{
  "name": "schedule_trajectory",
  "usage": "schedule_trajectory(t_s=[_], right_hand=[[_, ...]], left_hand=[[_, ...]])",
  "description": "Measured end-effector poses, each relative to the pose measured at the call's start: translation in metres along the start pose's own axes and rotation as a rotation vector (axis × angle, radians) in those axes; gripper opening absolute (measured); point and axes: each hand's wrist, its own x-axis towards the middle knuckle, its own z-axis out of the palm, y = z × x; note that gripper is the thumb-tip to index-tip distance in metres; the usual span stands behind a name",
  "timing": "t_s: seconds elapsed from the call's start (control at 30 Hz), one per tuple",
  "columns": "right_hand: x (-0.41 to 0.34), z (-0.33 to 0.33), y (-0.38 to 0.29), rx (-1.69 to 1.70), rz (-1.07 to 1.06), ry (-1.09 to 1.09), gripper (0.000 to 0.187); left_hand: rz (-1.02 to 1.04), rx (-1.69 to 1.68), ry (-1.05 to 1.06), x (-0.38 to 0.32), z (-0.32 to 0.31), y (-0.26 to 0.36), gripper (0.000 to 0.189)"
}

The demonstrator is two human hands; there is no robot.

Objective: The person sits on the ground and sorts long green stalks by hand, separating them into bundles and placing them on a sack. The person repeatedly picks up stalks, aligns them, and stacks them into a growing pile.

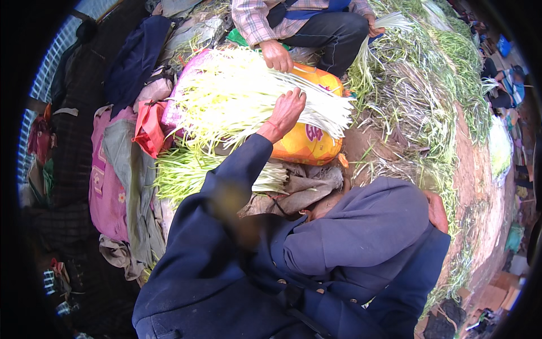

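My left hand [286, 111] reaches forward over a large pile of long, pale leafy stalks [241, 89]. Its fingers are curled at the white ends; whether they grip any stalks is unclear. The pile lies across an orange printed sack [313, 146] and a purple-pink one. Nearer to me, a second bunch of greener stalks [190, 171] rests under my left forearm, beside a grey-brown cloth [313, 186]. My right hand [436, 212] is at the right beside my bent knee, largely hidden by my sleeve and leg, its fingers out of sight.
Opposite me, another person's hand [277, 56] touches the pile, and their other hand [373, 26] holds pale stalks. Loose greens and dry leaves [410, 97] cover the ground at right. A red bag [150, 127], a pink patterned bag [110, 182] and grey cloth lie at left.
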Motion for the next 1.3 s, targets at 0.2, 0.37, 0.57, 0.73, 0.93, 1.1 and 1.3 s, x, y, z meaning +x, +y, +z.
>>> schedule_trajectory(t_s=[0.2,0.37,0.57,0.73,0.93,1.1,1.3], right_hand=[[0.004,-0.001,0.009,0.064,0.033,-0.029,0.026],[0.006,-0.003,0.018,-0.001,-0.016,-0.048,0.029],[0.005,-0.002,0.021,0.048,-0.017,-0.029,0.028],[0.004,-0.001,0.022,0.054,-0.038,-0.007,0.028],[0.000,0.003,0.012,0.067,-0.096,0.051,0.027],[-0.003,0.003,-0.002,0.041,-0.180,0.011,0.026],[-0.004,0.007,0.010,0.047,-0.186,0.110,0.025]], left_hand=[[-0.034,-0.006,-0.046,0.007,0.003,0.004,0.007],[-0.011,-0.068,-0.010,0.000,0.000,0.003,0.014],[0.044,-0.128,0.069,-0.013,0.000,0.001,0.020],[0.093,-0.227,0.075,-0.023,0.001,0.002,0.012],[0.181,-0.288,0.045,-0.023,-0.007,-0.001,0.021],[0.168,-0.326,0.033,-0.013,-0.028,-0.002,0.027],[-0.118,-0.502,0.247,0.027,-0.084,-0.027,0.016]])
